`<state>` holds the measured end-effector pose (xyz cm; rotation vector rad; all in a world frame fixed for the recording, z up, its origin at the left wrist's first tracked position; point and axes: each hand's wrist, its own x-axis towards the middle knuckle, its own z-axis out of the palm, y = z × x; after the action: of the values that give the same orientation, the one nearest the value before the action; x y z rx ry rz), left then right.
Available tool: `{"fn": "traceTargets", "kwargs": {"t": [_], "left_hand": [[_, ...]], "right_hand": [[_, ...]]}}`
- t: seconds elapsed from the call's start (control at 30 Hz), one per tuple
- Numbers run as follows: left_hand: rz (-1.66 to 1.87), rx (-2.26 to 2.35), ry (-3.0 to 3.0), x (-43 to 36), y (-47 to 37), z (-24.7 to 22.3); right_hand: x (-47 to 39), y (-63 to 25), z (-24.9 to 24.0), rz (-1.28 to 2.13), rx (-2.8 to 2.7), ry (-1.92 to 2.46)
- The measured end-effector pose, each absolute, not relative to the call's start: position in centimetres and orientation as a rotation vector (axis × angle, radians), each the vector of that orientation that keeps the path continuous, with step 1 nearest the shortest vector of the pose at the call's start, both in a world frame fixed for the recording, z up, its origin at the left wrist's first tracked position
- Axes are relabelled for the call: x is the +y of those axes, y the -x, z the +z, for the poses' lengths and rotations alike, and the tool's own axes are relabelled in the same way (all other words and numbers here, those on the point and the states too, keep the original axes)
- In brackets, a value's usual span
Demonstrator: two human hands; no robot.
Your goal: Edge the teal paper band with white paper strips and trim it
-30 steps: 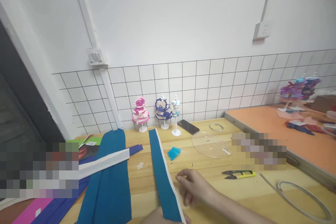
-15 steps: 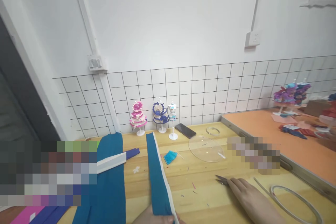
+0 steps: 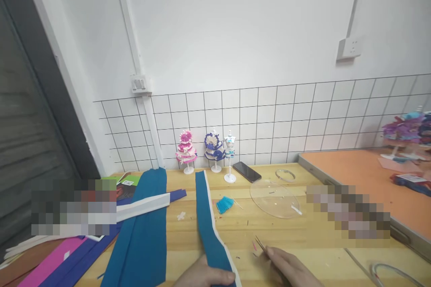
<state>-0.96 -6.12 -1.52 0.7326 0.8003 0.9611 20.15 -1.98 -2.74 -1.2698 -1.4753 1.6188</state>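
Note:
My left hand (image 3: 206,274) grips the near end of a long teal crepe paper strip (image 3: 206,215) with a white edge, the thumb lying across it. The strip runs away from me over the wooden table. My right hand (image 3: 290,269) is closed on small dark scissors (image 3: 261,245), whose narrow blades point up and left, a short way right of the strip. Their handles are mostly hidden by the fingers. Between strip and clear disc lies a small pleated blue paper fan (image 3: 225,204). A wide teal crepe paper sheet (image 3: 143,233) lies left of my left hand.
Pink (image 3: 186,154) and purple (image 3: 214,150) dressed mini stands and a barer white one (image 3: 230,157) stand at the back, beside a phone (image 3: 247,171). A clear disc (image 3: 274,199) lies to the right. An orange board (image 3: 350,166) with a raised edge borders the right side.
The view has swung left. My right hand has brought the scissors leftward, closer to the strip, and their blades look more closed. My left hand has risen further into view with the strip.

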Motion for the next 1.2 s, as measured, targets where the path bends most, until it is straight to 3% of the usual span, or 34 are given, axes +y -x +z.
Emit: {"fn": "traceTargets", "kwargs": {"t": [0.1, 0.37, 0.6, 1.2], "left_hand": [[1.012, 0.7, -0.622, -5.7, 0.2, -0.3], [1.306, 0.665, -0.628, -4.7, -0.8, 1.6], [1.386, 0.991, -0.602, -3.9, 0.2, -2.0], [1.363, 1.142, -0.617, -4.4, 0.3, -1.2]], "right_hand": [[-1.6, -18.5, -2.0, 1.88, -1.197, 1.301], [-1.4, -17.3, -2.4, 2.092, -0.92, 1.172], [-2.3, -17.3, -3.7, 2.085, -1.072, 1.071], [-2.5, -17.1, -5.0, 2.074, -1.378, 0.911]]}}
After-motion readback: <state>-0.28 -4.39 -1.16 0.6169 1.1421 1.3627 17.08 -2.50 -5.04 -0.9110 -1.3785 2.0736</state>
